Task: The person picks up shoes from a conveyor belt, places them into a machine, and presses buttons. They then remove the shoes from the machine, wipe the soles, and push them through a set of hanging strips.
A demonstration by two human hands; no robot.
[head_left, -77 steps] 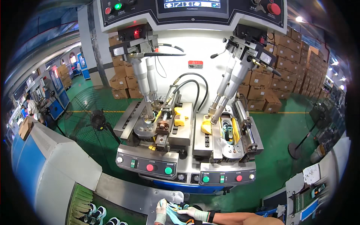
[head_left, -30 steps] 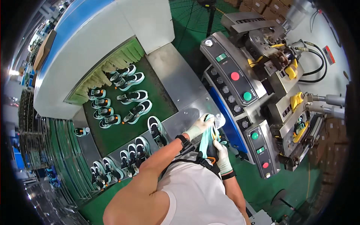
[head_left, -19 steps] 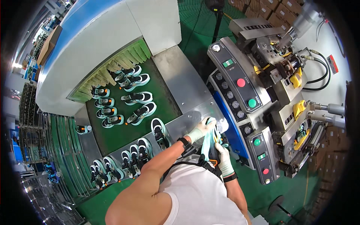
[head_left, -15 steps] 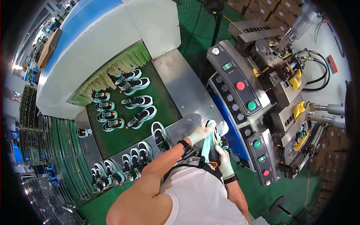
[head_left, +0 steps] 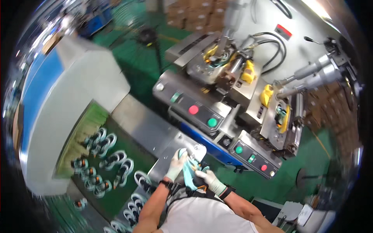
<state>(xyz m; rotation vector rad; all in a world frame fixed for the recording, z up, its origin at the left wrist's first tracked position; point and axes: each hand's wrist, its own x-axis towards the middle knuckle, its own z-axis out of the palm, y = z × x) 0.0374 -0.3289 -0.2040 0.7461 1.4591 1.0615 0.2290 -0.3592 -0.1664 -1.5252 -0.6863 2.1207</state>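
In front of my waist I hold a soft mint-green and black shoe upper (head_left: 189,174) with orange bits at its lower end. My left hand (head_left: 176,166), in a white glove, is closed around its upper left part. The gloved right hand (head_left: 213,181) grips the dark right side, its fingers partly hidden by the material. Both hands are over the near end of a metal ledge (head_left: 162,165). Just beyond them stands a machine with a control panel (head_left: 190,108) of red and green buttons.
Several black and white shoes (head_left: 123,171) stand on a green conveyor (head_left: 134,155) at left, by a white and blue tunnel housing (head_left: 83,85). Yellow pads (head_left: 248,72) and metal cylinders (head_left: 311,75) belong to the machine. A fan (head_left: 147,36) and stacked cartons (head_left: 194,13) are behind.
My view has turned right, bringing the machine toward the middle and the conveyor down to the left. Both hands still hold the shoe upper; the right hand now grips it higher up its side.
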